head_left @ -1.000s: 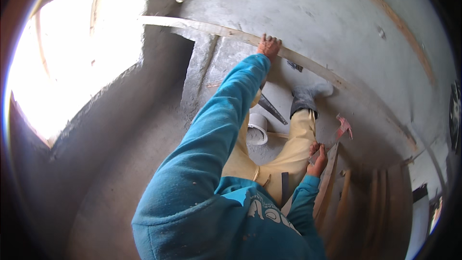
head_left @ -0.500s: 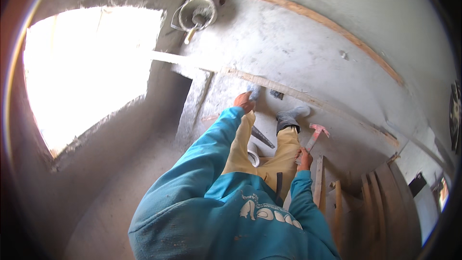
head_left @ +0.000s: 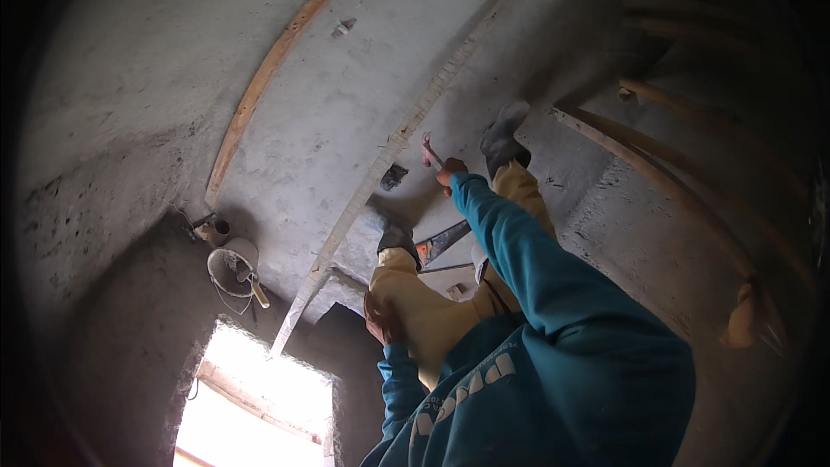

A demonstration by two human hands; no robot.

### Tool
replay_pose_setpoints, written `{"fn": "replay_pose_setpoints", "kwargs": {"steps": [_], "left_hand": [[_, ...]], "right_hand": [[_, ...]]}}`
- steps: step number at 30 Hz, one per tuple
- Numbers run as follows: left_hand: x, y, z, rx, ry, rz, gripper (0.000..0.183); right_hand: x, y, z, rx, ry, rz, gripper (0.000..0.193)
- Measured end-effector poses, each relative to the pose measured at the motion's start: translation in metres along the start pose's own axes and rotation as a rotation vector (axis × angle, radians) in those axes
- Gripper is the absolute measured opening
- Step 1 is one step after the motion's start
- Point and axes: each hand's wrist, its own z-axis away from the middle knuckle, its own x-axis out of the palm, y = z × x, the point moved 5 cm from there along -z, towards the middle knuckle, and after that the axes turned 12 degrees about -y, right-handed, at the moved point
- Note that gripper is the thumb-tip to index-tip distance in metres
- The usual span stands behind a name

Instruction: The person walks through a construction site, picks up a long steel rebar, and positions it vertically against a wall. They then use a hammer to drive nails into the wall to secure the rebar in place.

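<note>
My right hand point(head_left: 450, 173) grips a claw hammer point(head_left: 427, 150) by its handle. The reddish hammer head is over the floor, between a long pale wooden strip point(head_left: 380, 164) and my right boot. My left hand point(head_left: 377, 318) rests against my left knee, its fingers lying along the trouser leg with nothing seen in them. Beyond my left boot, close to the strip, is a small dark object point(head_left: 393, 177) whose kind I cannot make out. A handsaw point(head_left: 445, 240) lies between my legs, partly hidden by them.
At the left a bucket point(head_left: 233, 264) holds a tool with a pale handle. Another wooden strip point(head_left: 275, 65) runs along the far side. Several boards point(head_left: 657, 160) lie at the right. A bright opening point(head_left: 251, 406) is at the lower left.
The view has swung round. My right hand has brought the hammer forward from beside my right thigh to over the floor. My left hand has drawn back from my left foot to the knee.
</note>
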Motion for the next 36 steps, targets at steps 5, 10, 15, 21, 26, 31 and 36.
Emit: {"fn": "replay_pose_setpoints", "kwargs": {"steps": [5,10,15,21,26,31,36], "left_hand": [[0.036,0.044,-0.016,0.014,0.033,-0.236,0.052],[0.064,0.108,-0.015,-0.054,-0.004,-0.309,0.05],[0.098,0.214,0.004,-0.055,-0.163,-0.425,0.047],[0.161,0.399,-0.021,0.162,-0.237,-0.435,0.048],[0.193,0.551,-0.044,0.385,-0.265,-0.349,0.041],[0.188,0.633,-0.06,0.787,-0.156,-0.54,0.032],[0.239,0.651,-0.118,0.575,-0.7,-1.466,0.034]], "right_hand": [[-0.024,0.007,-0.05,-0.088,0.072,0.178,0.025],[-0.097,0.053,-0.052,-0.124,0.052,0.129,0.031],[-0.244,0.091,-0.005,-0.411,0.023,-0.191,0.033],[-0.466,0.195,0.049,-0.626,0.063,-0.534,0.027],[-0.581,0.343,0.108,-0.389,0.276,-0.882,0.029],[-0.628,0.409,0.147,-0.321,0.295,-1.265,0.031],[-0.668,0.417,0.122,-0.44,0.168,-1.533,0.033]]}}
